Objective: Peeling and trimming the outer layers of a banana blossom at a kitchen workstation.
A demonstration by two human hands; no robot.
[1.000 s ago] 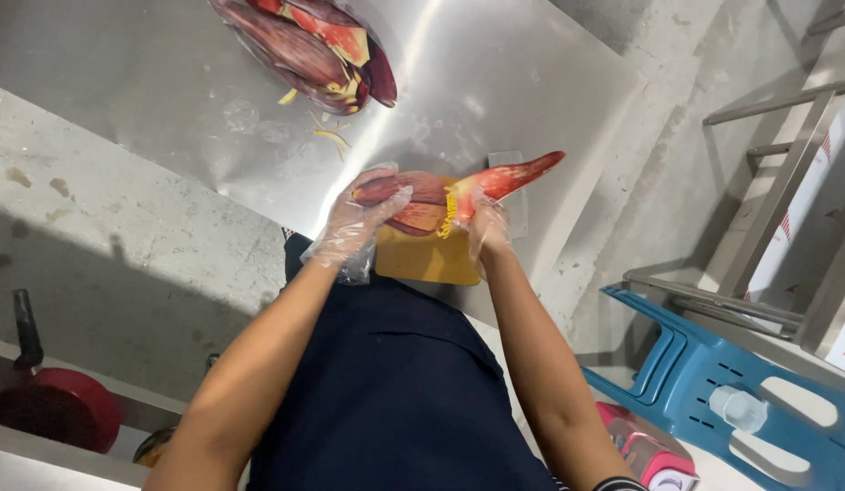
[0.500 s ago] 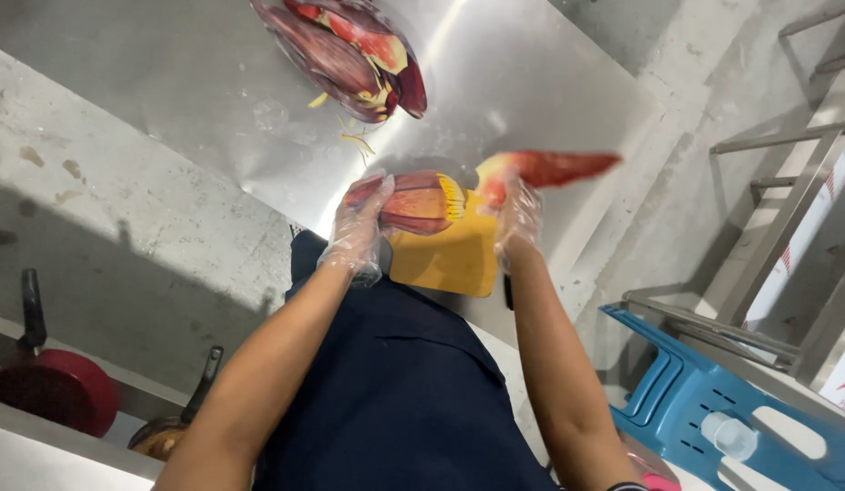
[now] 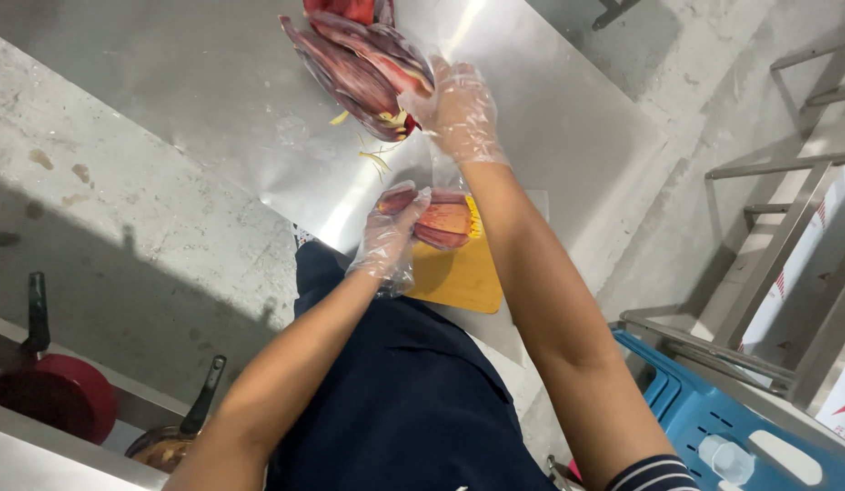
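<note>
Your left hand (image 3: 392,238), in a thin clear glove, curls closed around a banana flower (image 3: 443,221) held over the yellow cutting board (image 3: 461,277) at the frame's centre. Your right hand (image 3: 459,114), gloved too, reaches to the upper middle with fingers loosely spread, resting on a pile of red-purple peeled leaves (image 3: 359,68) on the steel tabletop (image 3: 195,100).

A steel tabletop (image 3: 213,100) lay under bright light that glared off its sheet. Beside it ran a stained grey concrete floor (image 3: 104,236). A metal rack (image 3: 768,236) stood to the right, a blue plastic stool (image 3: 714,427) near it. Two pans, one red (image 3: 54,395), sat on a shelf at lower left.
</note>
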